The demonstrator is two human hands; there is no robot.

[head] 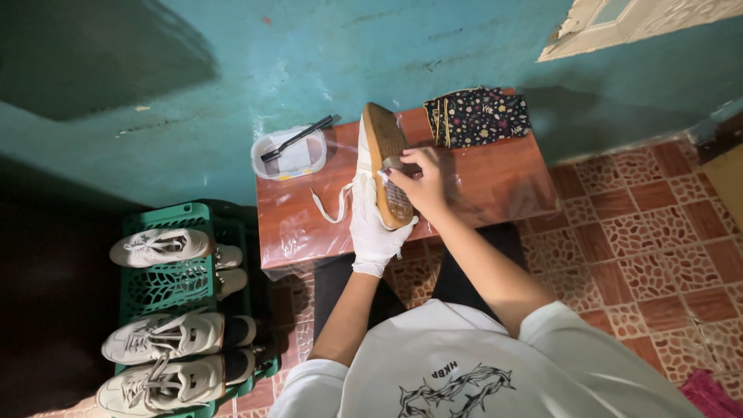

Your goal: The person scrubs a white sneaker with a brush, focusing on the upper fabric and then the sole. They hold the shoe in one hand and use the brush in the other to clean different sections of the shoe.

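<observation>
Shoe sole-up, toe toward wall.

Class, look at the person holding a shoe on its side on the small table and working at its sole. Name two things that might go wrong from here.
1. The shoe stands on its edge, steadied only by the gloved left hand; if that grip slackens while the bare right hand presses on the sole, it may topple.
2. The loose lace trails across the table and might snag.
</observation>
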